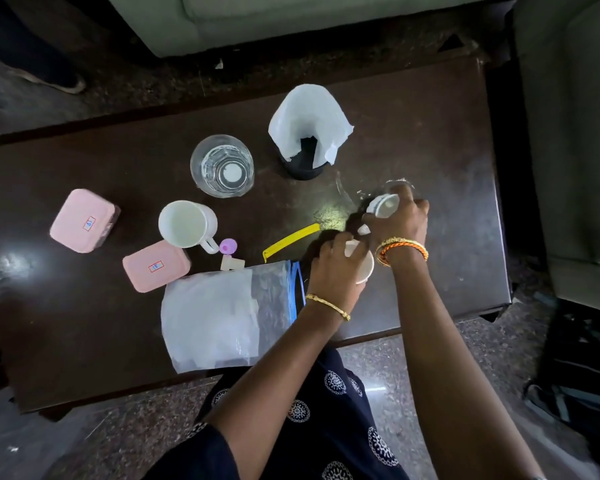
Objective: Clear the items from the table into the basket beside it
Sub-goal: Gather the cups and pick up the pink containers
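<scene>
On the dark table (84, 327), my left hand (336, 268) grips a white paper cup (366, 268) near the front right. My right hand (399, 220) grips a clear drinking glass (385, 202) lying tilted just beyond it. Another clear glass (222, 166) stands upright in the middle, a white mug (187, 223) in front of it. Two pink lidded boxes (82, 220) (155, 266) sit at the left. A clear zip bag (226, 317) lies at the front edge. A yellow clip (290, 239) lies beside my left hand.
A dark cup covered by a white tissue (309, 133) stands at the back. A small purple cap (228, 245) and a pale small piece (232, 263) lie by the mug. Grey sofas (568, 133) flank the table. A dark basket-like thing (575, 368) sits on the floor at the right.
</scene>
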The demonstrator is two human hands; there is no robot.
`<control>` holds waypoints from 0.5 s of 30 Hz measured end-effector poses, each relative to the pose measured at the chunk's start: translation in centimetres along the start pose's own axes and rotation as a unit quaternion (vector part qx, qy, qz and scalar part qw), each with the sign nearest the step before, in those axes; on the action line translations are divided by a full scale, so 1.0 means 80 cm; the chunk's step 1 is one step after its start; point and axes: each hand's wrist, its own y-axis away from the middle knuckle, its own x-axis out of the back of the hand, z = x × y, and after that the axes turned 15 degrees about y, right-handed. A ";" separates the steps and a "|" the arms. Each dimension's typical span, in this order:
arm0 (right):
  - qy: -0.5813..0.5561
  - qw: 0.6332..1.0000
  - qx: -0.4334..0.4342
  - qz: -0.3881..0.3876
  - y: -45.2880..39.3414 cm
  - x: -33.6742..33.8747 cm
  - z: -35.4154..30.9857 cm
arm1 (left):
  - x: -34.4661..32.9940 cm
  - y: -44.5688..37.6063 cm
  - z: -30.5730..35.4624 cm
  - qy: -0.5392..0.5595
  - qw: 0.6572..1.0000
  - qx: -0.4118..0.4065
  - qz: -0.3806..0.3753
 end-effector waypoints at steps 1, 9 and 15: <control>-0.005 1.000 -0.002 0.016 0.003 0.003 0.000 | 0.007 0.001 -0.001 0.032 0.999 0.006 0.017; -0.009 0.992 0.088 0.089 0.068 0.026 -0.032 | 0.111 0.047 -0.047 0.229 0.961 0.001 0.154; -0.023 0.978 0.195 0.066 0.193 -0.005 -0.097 | 0.176 0.131 -0.123 0.298 0.907 0.069 0.288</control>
